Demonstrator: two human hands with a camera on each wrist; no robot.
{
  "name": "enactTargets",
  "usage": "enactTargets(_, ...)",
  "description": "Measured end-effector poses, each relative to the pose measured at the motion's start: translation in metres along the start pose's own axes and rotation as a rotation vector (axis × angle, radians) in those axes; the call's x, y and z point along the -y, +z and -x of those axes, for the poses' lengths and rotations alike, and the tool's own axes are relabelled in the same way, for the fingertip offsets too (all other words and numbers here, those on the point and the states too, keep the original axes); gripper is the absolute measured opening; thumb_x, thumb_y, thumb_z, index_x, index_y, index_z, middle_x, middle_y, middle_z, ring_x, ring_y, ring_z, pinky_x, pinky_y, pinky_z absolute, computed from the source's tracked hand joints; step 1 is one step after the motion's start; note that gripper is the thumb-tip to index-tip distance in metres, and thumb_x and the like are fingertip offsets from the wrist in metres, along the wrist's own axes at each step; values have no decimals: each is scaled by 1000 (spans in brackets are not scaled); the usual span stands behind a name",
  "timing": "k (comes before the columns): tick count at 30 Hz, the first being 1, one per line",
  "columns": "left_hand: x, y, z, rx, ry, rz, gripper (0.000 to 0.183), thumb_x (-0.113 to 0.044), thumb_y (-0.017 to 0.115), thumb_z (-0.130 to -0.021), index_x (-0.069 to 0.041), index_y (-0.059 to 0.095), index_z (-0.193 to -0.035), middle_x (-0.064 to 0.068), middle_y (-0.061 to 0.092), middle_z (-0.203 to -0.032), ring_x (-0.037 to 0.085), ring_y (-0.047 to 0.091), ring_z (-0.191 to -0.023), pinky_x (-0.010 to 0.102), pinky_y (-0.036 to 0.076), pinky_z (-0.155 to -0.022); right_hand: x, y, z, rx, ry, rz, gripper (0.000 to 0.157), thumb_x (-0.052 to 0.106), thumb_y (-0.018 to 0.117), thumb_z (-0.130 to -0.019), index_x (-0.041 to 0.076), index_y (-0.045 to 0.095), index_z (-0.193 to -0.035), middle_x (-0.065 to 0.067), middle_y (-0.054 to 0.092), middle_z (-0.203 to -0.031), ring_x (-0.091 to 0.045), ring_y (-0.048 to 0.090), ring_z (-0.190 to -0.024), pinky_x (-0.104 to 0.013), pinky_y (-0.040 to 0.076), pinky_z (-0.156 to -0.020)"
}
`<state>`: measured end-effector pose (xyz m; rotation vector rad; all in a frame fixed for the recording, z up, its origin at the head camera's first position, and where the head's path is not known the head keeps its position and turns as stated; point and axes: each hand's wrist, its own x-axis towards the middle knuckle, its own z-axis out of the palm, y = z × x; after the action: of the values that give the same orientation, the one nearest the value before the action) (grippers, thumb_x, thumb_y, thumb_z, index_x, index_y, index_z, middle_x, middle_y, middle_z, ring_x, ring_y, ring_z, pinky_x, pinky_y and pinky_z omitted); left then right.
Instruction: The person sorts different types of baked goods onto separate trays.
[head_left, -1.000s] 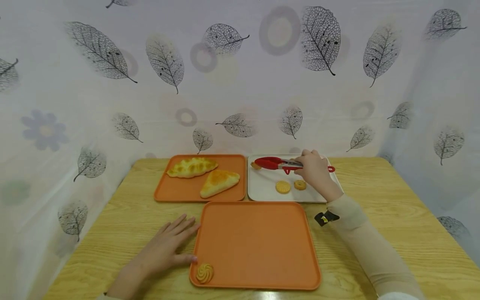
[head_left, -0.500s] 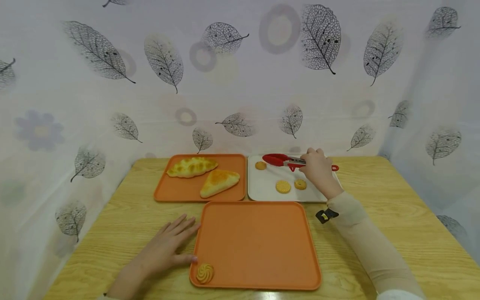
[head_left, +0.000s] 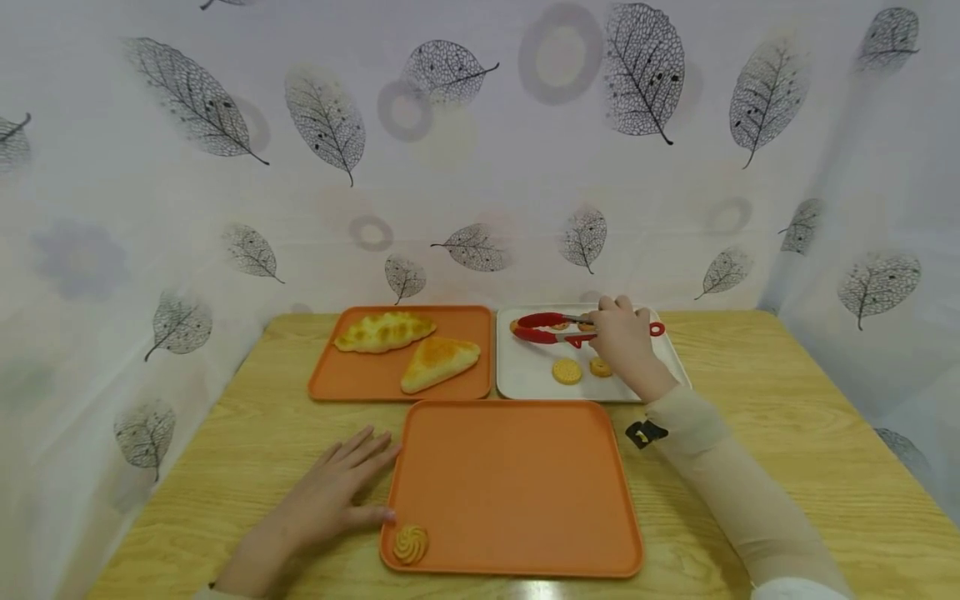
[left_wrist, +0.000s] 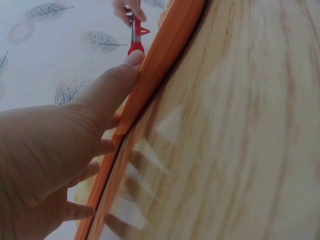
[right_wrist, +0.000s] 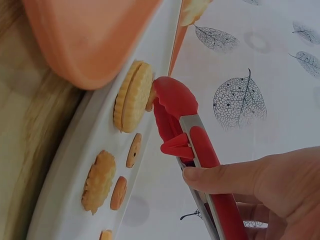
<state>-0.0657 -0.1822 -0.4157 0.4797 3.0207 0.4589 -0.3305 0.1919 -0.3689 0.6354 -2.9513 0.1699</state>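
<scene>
My right hand (head_left: 628, 343) grips red-tipped metal tongs (right_wrist: 175, 100) over the white tray (head_left: 525, 385). The tongs' two red tips are spread a little apart, right at a small brown cookie (head_left: 514, 327) at the tray's back left. In the right wrist view, a thick round sandwich cookie (right_wrist: 132, 97) partly hides that small cookie. My left hand (head_left: 330, 492) lies at the left edge of the front orange tray (head_left: 517, 492), fingers straight and thumb on the rim. Near the thumb, a swirl cookie (head_left: 411, 544) sits in that tray's front left corner.
A second orange tray (head_left: 330, 385) at the back left bears a braided bread (head_left: 384, 332) and a triangular bread (head_left: 441, 364). Several cookies lie on the white tray, among them a ring-shaped cookie (head_left: 599, 367). A leaf-patterned curtain (head_left: 480, 183) stands behind the wooden table (head_left: 750, 375).
The tongs first drew right, off the small brown cookie at the back left, then came back left to it. Their tips are now visibly spread. My left hand has stayed in place.
</scene>
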Motion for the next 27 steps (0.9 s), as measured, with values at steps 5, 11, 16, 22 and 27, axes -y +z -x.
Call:
enactTargets(5, 2, -1, -1, -8, 5, -2, 87, -70, 56, -81, -20, 41, -150, 8, 41, -155, 38, 28, -147, 67, 31, -109, 3, 2, -6, 0, 21, 21, 32, 17, 76, -84, 7, 71, -114, -13, 58, -107, -35, 48, -106, -60, 43, -86)
enactTargets(11, 5, -1, -2, -15, 13, -12, 86, -69, 58, -80, -19, 42, -149, 9, 41, -154, 37, 28, -147, 68, 32, -109, 4, 3, -11, -11, 29, 25, 29, 17, 75, -85, 5, 71, -111, -15, 58, -113, -36, 48, -108, -61, 43, -86)
enactTargets(16, 5, 1, -2, -8, 16, -14, 86, -68, 58, -81, -19, 41, -150, 9, 40, -155, 38, 28, -147, 67, 31, -109, 2, 4, -5, -19, 32, 14, 36, 19, 76, -85, 6, 68, -118, -14, 57, -111, -35, 47, -108, -61, 43, -87)
enactTargets(22, 6, 1, -2, -4, 15, -12, 86, -69, 57, -81, -19, 41, -150, 9, 40, -155, 38, 28, -147, 68, 31, -109, -1, 2, 15, -103, -25, -4, 40, 20, 79, -82, 6, 68, -118, -13, 56, -104, -34, 48, -101, -56, 44, -79)
enactTargets(27, 6, 1, -2, -3, 12, -2, 87, -70, 57, -81, -19, 41, -150, 9, 40, -155, 38, 27, -147, 66, 29, -111, -4, -3, 35, -155, -97, -52, 46, 19, 83, -77, 5, 68, -118, -13, 59, -106, -36, 50, -102, -58, 45, -77)
